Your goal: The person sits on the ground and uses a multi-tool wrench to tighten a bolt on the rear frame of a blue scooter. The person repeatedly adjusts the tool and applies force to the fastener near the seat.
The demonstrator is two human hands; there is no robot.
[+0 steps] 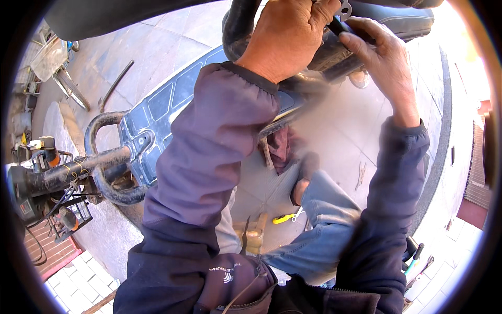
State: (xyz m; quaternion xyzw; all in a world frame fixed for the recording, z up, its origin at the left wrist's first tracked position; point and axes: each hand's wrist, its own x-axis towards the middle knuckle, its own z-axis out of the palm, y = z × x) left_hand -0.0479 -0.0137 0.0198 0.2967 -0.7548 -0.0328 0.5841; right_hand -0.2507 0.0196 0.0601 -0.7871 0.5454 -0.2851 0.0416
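Plainly pinched: black bar [337,26].
Right hand [386,60] grips it; left hand [287,39] beside, can't tell its hold; holed metal tab [345,10] just above grip.

A line of small white capital letters [232,266] runs across the chest of the dark purple fabric jacket [238,288] that the person wears, low in the view, close to the open zip edge. Part of the line is lost, so it cannot be read whole. Just under it sits a small white emblem of curved stripes [228,276] on the same cloth. At the far left, a small pale label [25,208] stands on the black boxy part [20,188] at the end of the dirty metal tube [68,171]; its print is too small to read.
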